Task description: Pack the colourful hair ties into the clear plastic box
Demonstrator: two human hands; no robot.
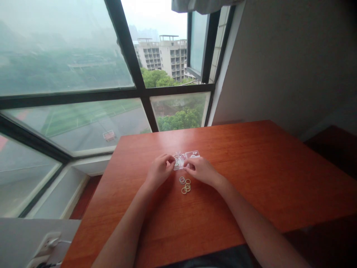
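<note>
Clear plastic box (180,164) is lying open on the reddish-brown wooden surface (264,175), its transparent lid (192,153) extending on the right side. Small ring-shaped items (182,156) are showing inside the box; too tiny to identify or count.

Left hand (159,171) is resting at the box's left side, palm down, thumb and index fingers coming close together by its edge. Right hand (200,169) is reaching in from the box's right, partly covering the lid, with thumb and index fingers forming a narrow pinch near the front right of the box. Cannot tell whether either hand is holding anything; the fingertips are too small to read.

Pale yellow rings (187,185) are lying loosely, some overlapping, on the person's side of the box, between the two forearms. Bluish-grey rings (182,180) are sitting in the same group, at the end nearer the box.

Beyond the box, a dark-framed window (145,91) is showing pale buildings (173,56) and green trees (180,118). A grey curtain (202,4) is hanging above that. A plain wall (279,63) is standing to the box's far right. A wall socket (51,242) is showing well left of the box, lower down, with a white plug sitting in it.
</note>
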